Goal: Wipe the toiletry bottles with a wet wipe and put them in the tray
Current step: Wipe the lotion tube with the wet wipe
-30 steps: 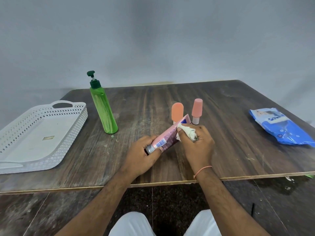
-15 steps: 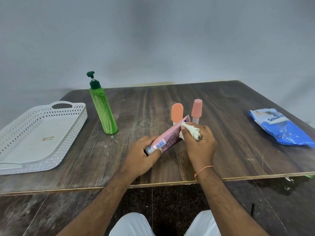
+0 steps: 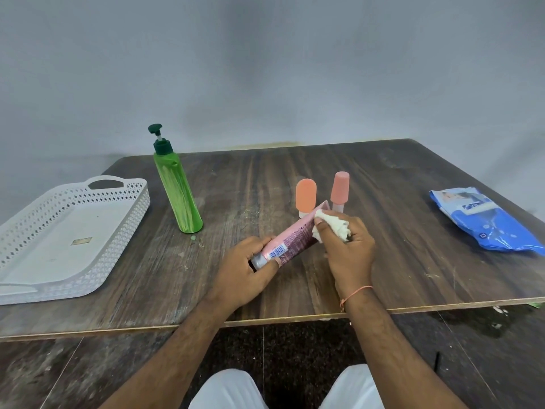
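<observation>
My left hand [image 3: 244,273] grips the cap end of a pink tube [image 3: 292,239], held slanting above the table. My right hand [image 3: 346,250] clutches a crumpled white wet wipe [image 3: 336,227] and presses it against the tube's upper end. Behind the tube stand an orange bottle [image 3: 305,194] and a pink bottle [image 3: 339,188], both upright. A tall green pump bottle [image 3: 178,190] stands to the left. The white perforated tray [image 3: 124,228] lies at the table's left edge with no bottles in it.
A blue pack of wet wipes [image 3: 483,222] lies at the right side of the dark wooden table [image 3: 413,261]. The table's front edge runs just below my wrists. A grey wall rises behind the table.
My right hand with the wipe has slid a little up the tube toward its far end. The left hand and the other objects have stayed put.
</observation>
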